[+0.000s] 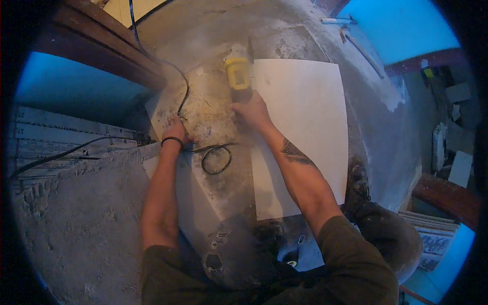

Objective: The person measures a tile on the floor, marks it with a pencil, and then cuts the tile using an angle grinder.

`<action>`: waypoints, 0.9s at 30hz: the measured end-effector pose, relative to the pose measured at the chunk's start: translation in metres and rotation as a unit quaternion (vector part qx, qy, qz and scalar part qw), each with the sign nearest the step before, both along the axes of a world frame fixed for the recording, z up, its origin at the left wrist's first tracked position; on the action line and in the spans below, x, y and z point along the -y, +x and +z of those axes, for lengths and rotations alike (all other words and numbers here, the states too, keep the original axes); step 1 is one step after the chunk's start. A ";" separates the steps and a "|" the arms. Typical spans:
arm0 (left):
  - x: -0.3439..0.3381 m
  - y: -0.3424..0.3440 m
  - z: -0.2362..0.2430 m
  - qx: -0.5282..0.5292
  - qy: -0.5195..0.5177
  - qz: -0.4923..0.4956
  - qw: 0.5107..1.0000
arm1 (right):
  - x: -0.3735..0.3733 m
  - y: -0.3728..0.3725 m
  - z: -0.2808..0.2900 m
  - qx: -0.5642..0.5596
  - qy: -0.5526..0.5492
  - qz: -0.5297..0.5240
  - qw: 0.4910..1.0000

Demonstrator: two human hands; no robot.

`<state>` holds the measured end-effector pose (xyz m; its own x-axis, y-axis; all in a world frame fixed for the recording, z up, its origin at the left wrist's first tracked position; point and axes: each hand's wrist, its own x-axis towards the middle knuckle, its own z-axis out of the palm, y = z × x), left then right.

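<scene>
My right hand (252,111) grips the dark rear end of a yellow-and-black angle grinder (237,72). The grinder points away from me, and its front end is blurred; a thin dark disc seems to stand at its right side. Nearer and to the left, my left hand (175,131), with a dark band at the wrist, is closed where a black power cord (186,87) runs into it. More cord comes out beside the thumb and lies in a loop (216,159). Beneath the grinder is a stained, dusty slab (206,104); its lower edges are hazy.
A large white tile (305,127) lies flat right of the grinder. Printed boxes (61,137) stand at the left, below a brown wooden frame (101,43). Another cord (71,150) crosses them. Pale pieces (460,168) lie at the far right. Dust hazes the work area.
</scene>
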<state>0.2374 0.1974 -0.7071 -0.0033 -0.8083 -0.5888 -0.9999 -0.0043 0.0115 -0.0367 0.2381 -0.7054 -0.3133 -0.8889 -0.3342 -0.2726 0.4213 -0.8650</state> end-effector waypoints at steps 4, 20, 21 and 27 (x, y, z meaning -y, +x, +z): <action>0.001 -0.003 0.002 0.010 -0.005 -0.003 1.000 | 0.003 0.000 -0.004 -0.009 -0.002 -0.005 1.000; 0.005 -0.002 -0.007 0.021 0.001 -0.008 1.000 | -0.015 0.001 -0.011 0.025 -0.012 0.011 1.000; 0.004 -0.001 -0.007 0.020 0.000 -0.010 1.000 | -0.015 0.001 -0.012 0.025 -0.012 0.011 1.000; 0.005 0.004 -0.012 0.004 0.012 -0.011 1.000 | -0.012 0.001 -0.012 -0.008 -0.014 0.000 1.000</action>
<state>0.2410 0.1922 -0.7189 -0.0154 -0.7942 -0.6074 -0.9999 0.0168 0.0034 -0.0353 0.2503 -0.7176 -0.3190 -0.8974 -0.3048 -0.2869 0.3979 -0.8714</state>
